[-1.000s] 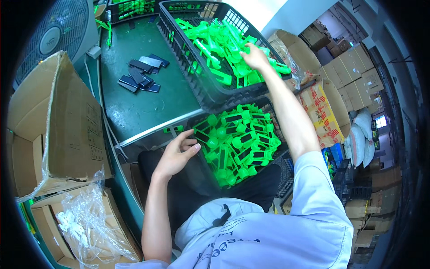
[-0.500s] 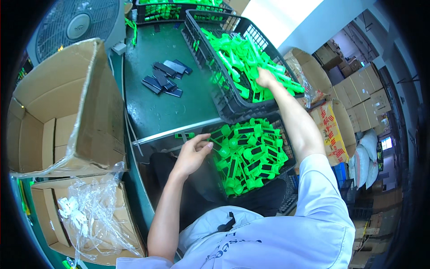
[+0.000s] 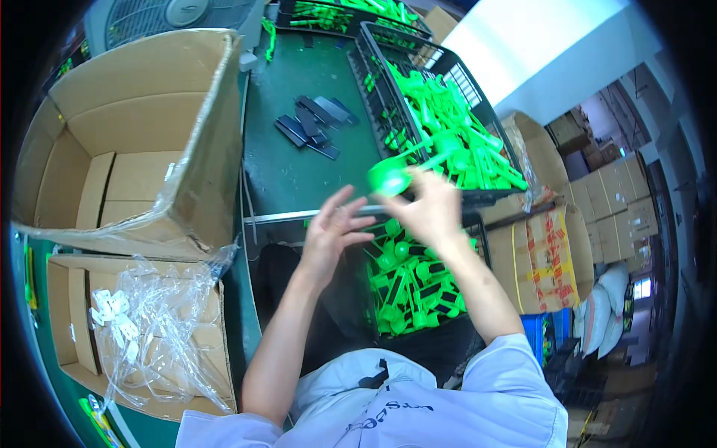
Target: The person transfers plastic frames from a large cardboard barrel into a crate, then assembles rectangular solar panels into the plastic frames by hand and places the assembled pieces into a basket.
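My right hand (image 3: 433, 213) grips a bright green plastic piece with a round head (image 3: 389, 178). The piece is smeared by motion, so its exact kind cannot be made out. Facing it, my left hand (image 3: 328, 233) hangs with its fingers spread and nothing in them. Beyond my right hand a black crate (image 3: 371, 89) holds a pile of loose green plastic pieces (image 3: 448, 108). Below my hands, near my lap, lie several green pieces with black strips on them (image 3: 407, 280) in a second crate, partly covered by my right forearm.
Flat black strips (image 3: 317, 123) lie loosely heaped on the green tabletop (image 3: 291, 187). To the left stand a large open carton (image 3: 149, 82) and a lower carton (image 3: 216, 336) with clear plastic film. A fan (image 3: 172, 19) is behind them; another crate of green parts (image 3: 351, 19) stands at the back.
My right hand has come out of the upper crate toward me, bringing a green piece. My left hand has risen slightly, its fingers spreading. The whole view has shifted a little.
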Demonstrator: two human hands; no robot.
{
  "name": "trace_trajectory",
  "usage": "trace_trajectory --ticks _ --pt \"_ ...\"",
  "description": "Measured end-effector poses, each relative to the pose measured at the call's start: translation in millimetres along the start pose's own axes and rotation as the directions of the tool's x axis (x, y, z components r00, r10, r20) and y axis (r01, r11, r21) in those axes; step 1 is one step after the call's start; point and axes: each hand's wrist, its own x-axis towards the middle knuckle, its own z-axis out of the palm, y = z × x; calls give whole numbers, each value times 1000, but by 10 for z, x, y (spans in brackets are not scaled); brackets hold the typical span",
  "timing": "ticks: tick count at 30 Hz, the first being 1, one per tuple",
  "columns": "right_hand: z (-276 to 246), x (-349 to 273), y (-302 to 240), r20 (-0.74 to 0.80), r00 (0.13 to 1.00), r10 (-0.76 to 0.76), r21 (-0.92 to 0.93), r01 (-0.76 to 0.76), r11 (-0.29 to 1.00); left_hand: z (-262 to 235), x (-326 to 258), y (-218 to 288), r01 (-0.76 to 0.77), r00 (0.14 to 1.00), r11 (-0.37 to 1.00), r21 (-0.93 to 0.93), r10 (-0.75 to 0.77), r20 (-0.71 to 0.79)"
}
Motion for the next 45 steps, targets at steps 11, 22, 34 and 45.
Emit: trace_trajectory --ticks 11,22,34,45 --pt "925 920 -386 204 954 -218 136 193 972 -213 97 -107 193 827 972 137 -86 -555" --pt "1915 1789 -471 406 849 -338 -176 435 883 -202 95 -89 241 852 965 99 -162 -497" --pt "1007 812 -405 203 947 249 868 -291 401 -238 90 -154 243 835 969 44 -185 -518" --pt "852 -173 -53 -55 833 550 803 -291 520 -188 60 -95 216 912 975 47 -184 -366"
